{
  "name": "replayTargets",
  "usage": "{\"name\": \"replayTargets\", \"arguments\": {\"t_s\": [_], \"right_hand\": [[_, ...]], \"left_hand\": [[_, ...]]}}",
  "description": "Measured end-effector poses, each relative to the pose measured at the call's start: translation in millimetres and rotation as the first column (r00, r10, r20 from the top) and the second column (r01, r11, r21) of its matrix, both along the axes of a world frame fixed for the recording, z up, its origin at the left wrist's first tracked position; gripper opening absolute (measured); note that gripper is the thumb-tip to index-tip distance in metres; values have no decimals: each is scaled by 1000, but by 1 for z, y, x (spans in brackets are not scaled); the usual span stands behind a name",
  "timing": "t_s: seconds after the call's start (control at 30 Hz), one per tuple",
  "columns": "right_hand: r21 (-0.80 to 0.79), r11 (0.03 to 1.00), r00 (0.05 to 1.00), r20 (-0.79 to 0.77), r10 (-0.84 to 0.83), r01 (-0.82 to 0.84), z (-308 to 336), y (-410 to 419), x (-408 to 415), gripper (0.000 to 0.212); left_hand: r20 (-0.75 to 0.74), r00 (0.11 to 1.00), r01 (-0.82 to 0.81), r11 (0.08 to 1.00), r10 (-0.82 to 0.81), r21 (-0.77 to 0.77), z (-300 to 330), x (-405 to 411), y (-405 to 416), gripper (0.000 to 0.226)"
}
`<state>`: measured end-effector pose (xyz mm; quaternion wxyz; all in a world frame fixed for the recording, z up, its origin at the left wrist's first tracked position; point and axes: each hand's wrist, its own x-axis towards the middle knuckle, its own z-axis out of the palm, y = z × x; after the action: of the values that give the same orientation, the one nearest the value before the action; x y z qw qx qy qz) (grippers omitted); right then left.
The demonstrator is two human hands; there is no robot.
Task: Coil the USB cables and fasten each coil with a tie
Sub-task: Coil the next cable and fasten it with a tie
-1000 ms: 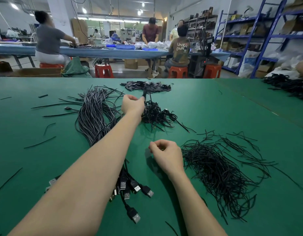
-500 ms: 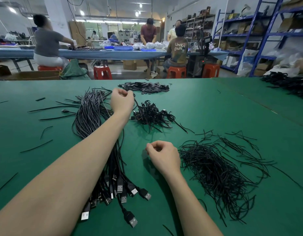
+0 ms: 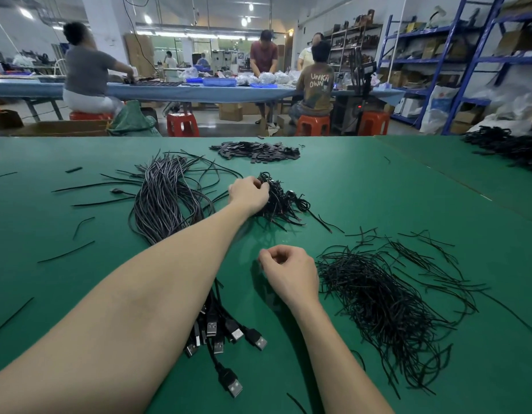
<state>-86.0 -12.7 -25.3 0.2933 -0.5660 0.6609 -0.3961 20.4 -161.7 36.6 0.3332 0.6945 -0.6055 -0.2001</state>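
Currently the left hand (image 3: 249,195) is reached out over the green desk (image 3: 378,189), fingers curled onto the pile of finished coils (image 3: 281,201); it looks to be gripping or setting one down there, can't tell which from this angle. Right hand (image 3: 288,271) rests near centre, fingers loosely curled, thumb near the index tip. Can't tell if a tie is pinched in it; nothing visible.

Where the stock is:
- Uncoiled USB cables (image 3: 166,198) in a long bundle to the left, running under the left forearm; USB-A plugs (image 3: 229,336) fanned out at the near end.
- Ties (image 3: 378,297) in a loose heap just right of the right hand; strays scattered on the left side of the desk.
- Flat dark strips (image 3: 255,150) piled at the far edge; purpose unclear.

Handling, my read: cables are thin, light, limp and a bit springy, so a coil will likely unwind unless pinched until tied. Best hold is at the plug, the only rigid part, then wind from there. Ties look like thin wire that keeps a bend; single ones will snag their neighbours, so pull one from the heap's edge.

Readable text: "UNKN OWN" on the back of a seated worker's shirt (image 3: 317,85). No markings legible on cables or plugs.
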Motion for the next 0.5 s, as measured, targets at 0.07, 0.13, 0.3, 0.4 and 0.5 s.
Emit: {"name": "replayTargets", "arguments": {"t_s": [0.07,0.13,0.3,0.4,0.5], "right_hand": [[-1,1000,1000,-7,-5,5,0,1,0,24],[-10,1000,1000,-17,-15,15,1,0,0,24],[-60,998,997,-71,-19,15,2,4,1,25],[-168,986,996,-87,-16,1,5,11,2,24],[-263,962,986,-163,26,-69,7,19,5,21]], "left_hand": [[-73,997,-35,995,28,-95,-2,3,12,43],[-169,984,-79,979,48,-185,-3,8,31,40],[-303,953,-38,982,-22,-188,-15,28,102,16],[-324,938,80,987,-122,-140,-27,41,139,12],[-354,918,152,983,-181,-107,-28,42,151,17]]}}
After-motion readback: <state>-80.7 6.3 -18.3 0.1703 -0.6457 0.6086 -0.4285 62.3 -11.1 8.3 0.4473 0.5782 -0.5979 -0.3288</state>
